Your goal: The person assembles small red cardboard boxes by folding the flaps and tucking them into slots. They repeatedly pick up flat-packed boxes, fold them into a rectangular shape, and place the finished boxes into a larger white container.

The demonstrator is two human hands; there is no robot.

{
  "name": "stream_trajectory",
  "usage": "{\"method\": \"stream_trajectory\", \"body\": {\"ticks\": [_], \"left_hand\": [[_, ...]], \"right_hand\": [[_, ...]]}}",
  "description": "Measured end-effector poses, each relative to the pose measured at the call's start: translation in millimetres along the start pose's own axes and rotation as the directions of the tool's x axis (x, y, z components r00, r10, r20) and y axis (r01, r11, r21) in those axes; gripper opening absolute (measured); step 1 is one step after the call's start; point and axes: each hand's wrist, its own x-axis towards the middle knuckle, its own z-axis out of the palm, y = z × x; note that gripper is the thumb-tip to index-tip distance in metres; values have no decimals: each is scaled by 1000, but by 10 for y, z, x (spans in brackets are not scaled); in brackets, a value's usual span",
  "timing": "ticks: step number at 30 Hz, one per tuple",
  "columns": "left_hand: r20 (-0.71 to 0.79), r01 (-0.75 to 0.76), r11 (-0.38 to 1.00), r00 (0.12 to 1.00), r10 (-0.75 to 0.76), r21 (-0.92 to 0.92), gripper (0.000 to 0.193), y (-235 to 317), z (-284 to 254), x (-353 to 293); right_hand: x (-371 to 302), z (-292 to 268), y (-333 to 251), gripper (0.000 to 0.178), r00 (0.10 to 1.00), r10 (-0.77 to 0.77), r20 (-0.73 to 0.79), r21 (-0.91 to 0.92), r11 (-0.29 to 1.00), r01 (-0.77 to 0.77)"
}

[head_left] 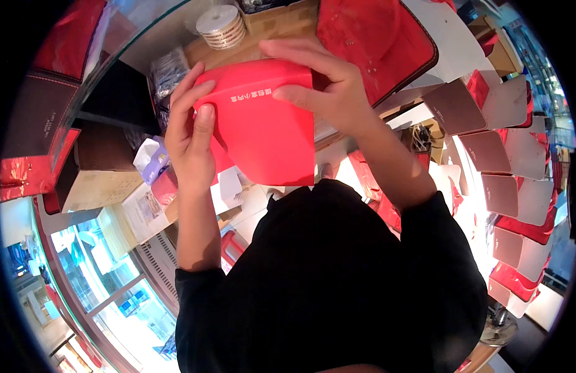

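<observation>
Between my two hands is a red folded cardboard box blank [269,140], with a curved lower left edge and a small line of pale print. My left hand [193,133] grips its left edge, the thumb on the near face and the fingers curled behind and over the side. At the upper right corner, my right hand [334,87] is closed on the card, its thumb against the near face and its fingers along the top edge. The far side of the card is hidden from view.
Beyond my hands, a stack of white ribbon spools [220,26] stands on the wooden counter. A large red box or bag [375,46] lies at the upper right. To the left are a purple tissue pack [152,163] and a cardboard box [98,183]. Brown-flapped boxes [487,152] line the right.
</observation>
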Motion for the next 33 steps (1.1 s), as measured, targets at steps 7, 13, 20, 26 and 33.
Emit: {"method": "stream_trajectory", "body": {"ticks": [7,13,20,26,33], "left_hand": [[70,-57,962,997,40,267,42,137,-16,82],[181,108,833,954,-241,542,64,-153,-132,-197],[339,-67,776,920,-194,627,28,-186,-94,-203],[395,-177,705,905,-158,687,22,-721,210,-382],[-154,407,773,911,-382,487,21,-538,-225,-1195]], "right_hand": [[-45,-23,-51,40,999,22,47,-214,977,-11],[-265,-155,192,38,897,145,-417,-11,986,-165],[-424,-297,101,68,952,296,-85,-462,834,-300],[-480,-2,1086,94,875,388,289,-680,727,-98],[-1255,140,1692,91,753,615,232,-658,670,-344]]}}
